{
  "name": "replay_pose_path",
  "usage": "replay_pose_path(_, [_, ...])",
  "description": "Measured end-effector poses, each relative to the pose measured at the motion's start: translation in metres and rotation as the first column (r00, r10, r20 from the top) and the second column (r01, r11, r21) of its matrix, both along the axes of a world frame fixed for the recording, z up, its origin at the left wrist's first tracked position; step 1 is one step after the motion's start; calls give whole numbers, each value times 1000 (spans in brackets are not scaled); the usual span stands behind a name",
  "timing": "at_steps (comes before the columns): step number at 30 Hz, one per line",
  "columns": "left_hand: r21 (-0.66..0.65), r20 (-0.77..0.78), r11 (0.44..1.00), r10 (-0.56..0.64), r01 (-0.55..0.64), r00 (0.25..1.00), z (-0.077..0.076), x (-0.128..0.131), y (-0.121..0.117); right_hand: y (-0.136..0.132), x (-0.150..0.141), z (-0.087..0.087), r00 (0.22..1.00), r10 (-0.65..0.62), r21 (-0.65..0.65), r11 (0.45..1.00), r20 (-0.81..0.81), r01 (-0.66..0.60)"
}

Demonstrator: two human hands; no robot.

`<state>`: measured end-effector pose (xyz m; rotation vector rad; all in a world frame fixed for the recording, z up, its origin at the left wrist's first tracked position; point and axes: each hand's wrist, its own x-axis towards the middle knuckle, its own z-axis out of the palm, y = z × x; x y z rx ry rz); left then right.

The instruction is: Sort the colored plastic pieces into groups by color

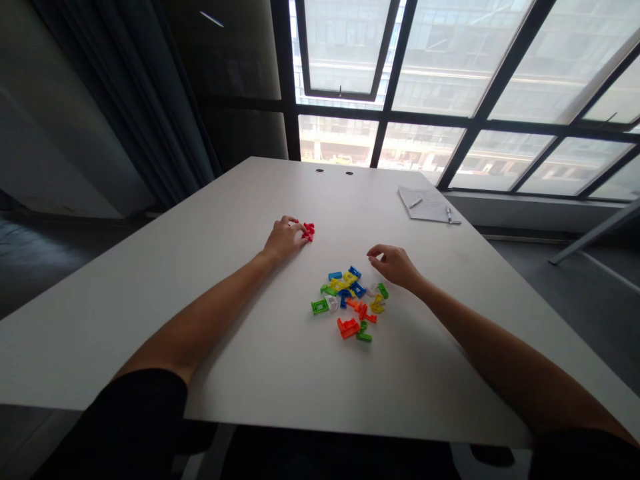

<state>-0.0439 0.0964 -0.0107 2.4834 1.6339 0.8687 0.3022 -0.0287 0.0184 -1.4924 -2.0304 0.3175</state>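
Note:
Left of the table's middle, my left hand (pixel 284 239) reaches to a small cluster of red plastic pieces (pixel 309 231). Its fingers are apart, with thumb and fingertips at the near side of the cluster; whether one piece is touched is too small to tell. My right hand (pixel 397 265) hovers just beyond a mixed pile, fingers loosely bent and nothing visible in them. That pile holds several small plastic pieces: blue (pixel 357 289), yellow (pixel 377 304), green (pixel 320 306), white (pixel 333 303) and orange (pixel 349 327).
The pieces lie on a large white table (pixel 260 373). Toward its far right corner are sheets of paper (pixel 427 205) with a pen (pixel 415 203) and another slim object (pixel 449 215) on them. Two dark round table inserts (pixel 320 171) are near the far edge, before the windows.

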Motion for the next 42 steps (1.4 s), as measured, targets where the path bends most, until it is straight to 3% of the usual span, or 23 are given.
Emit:
replay_pose_path(3, [-76,33,997,19,-16,999,-5,1,19,11,17,-17,997,-60,-38,998,-49,58])
replay_pose_path(7, [-122,80,991,-37,47,996,-8,1,29,16,26,-28,991,-71,-78,995,-113,62])
replay_pose_path(14, [-108,176,994,36,-17,984,-8,13,31,13,20,-29,997,-47,-47,998,-55,44])
replay_pose_path(19, [-147,290,989,26,17,957,-9,10,31,9,19,-29,999,-26,-21,999,-30,26])
replay_pose_path(25, [-132,378,991,70,-22,923,-5,0,-7,11,19,-32,999,-39,-14,999,-20,39])
replay_pose_path(28, [-152,361,982,-47,108,931,-1,3,-38,10,20,-34,999,-34,3,999,-15,34])
replay_pose_path(34, [-228,321,893,-308,389,896,3,24,-89,-7,20,-31,995,28,-24,999,-97,-30])
replay_pose_path(38, [-227,371,840,-393,493,841,5,40,-107,-29,19,-28,977,122,-74,988,-178,-136])
replay_pose_path(42, [-270,315,811,-436,520,843,6,49,-108,-43,18,-26,959,168,-89,977,-227,-192])
